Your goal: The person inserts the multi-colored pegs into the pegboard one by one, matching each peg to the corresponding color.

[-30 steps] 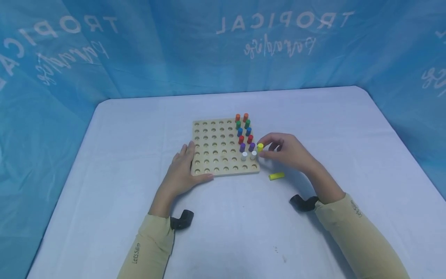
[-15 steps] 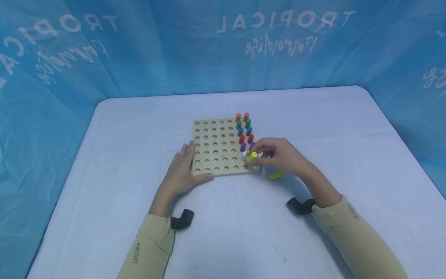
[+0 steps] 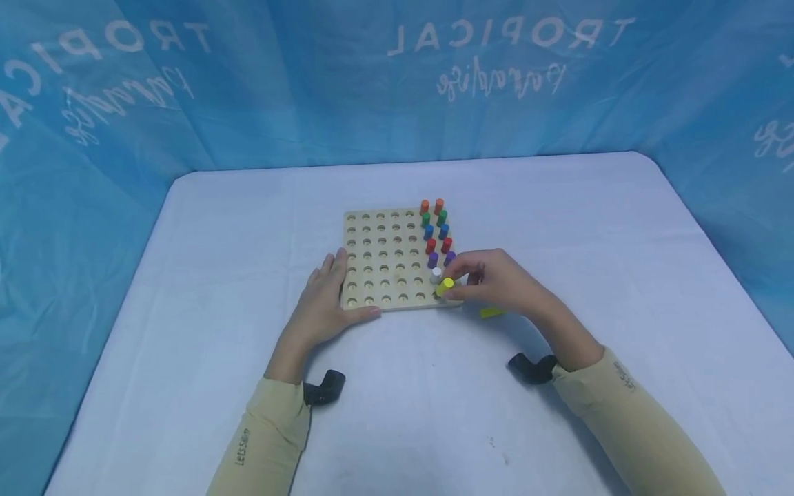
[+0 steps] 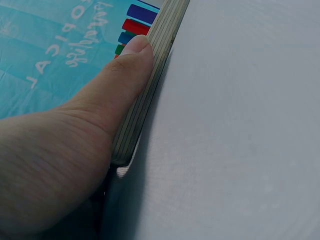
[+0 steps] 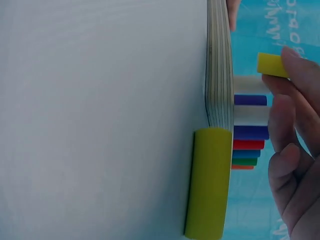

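My left hand (image 3: 322,310) rests against the wooden pegboard (image 3: 384,269), its fingers along the left edge and its thumb (image 4: 132,60) on the near edge. My right hand (image 3: 496,279) pinches a yellow peg (image 5: 270,65) between thumb and finger, over the near right corner of the board. In the right wrist view the peg's lower end is apart from the board. White pegs (image 5: 250,115) stand just behind it; in the head view the hand hides one of them. Another yellow peg (image 5: 209,185) lies on the table beside the near right corner, partly behind the hand in the head view.
Pairs of orange (image 3: 439,206), green (image 3: 442,218), blue (image 3: 444,231), red (image 3: 446,244) and purple pegs (image 3: 433,260) stand upright in the two right columns. Holes in the other columns hold no pegs. A white cloth covers the table (image 3: 397,413); a blue curtain (image 3: 310,89) hangs behind.
My right hand has carried the yellow peg leftward and nearer, from beside the board's right edge to over its near right corner. The left hand has stayed put.
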Available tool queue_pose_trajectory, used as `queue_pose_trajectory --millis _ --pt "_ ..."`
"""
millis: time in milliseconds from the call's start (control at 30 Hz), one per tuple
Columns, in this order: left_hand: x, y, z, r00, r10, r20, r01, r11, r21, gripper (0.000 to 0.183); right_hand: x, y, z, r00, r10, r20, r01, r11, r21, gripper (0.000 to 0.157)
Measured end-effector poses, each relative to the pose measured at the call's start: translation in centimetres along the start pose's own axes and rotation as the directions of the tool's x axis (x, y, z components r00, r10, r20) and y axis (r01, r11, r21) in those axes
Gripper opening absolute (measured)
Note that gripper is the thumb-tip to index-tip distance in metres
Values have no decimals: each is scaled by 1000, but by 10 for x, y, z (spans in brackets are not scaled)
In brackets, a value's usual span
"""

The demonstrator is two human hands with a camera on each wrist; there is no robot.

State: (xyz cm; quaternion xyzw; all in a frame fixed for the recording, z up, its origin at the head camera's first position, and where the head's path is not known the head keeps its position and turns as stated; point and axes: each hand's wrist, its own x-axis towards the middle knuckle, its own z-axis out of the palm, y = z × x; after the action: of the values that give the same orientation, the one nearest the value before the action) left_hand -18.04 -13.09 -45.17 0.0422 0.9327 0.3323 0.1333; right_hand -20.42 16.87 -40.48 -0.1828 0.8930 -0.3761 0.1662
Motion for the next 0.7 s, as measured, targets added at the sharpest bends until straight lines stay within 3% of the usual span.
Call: queue_pose_trajectory --millis 300,700 --pt "0 0 0 1000 6 1 -6 1000 -4 129 6 -1 8 999 21 43 -17 994 -110 19" --pt "0 -1 0 1000 5 -3 -5 1000 1 128 8 -5 8 998 -19 62 29 987 -156 24"
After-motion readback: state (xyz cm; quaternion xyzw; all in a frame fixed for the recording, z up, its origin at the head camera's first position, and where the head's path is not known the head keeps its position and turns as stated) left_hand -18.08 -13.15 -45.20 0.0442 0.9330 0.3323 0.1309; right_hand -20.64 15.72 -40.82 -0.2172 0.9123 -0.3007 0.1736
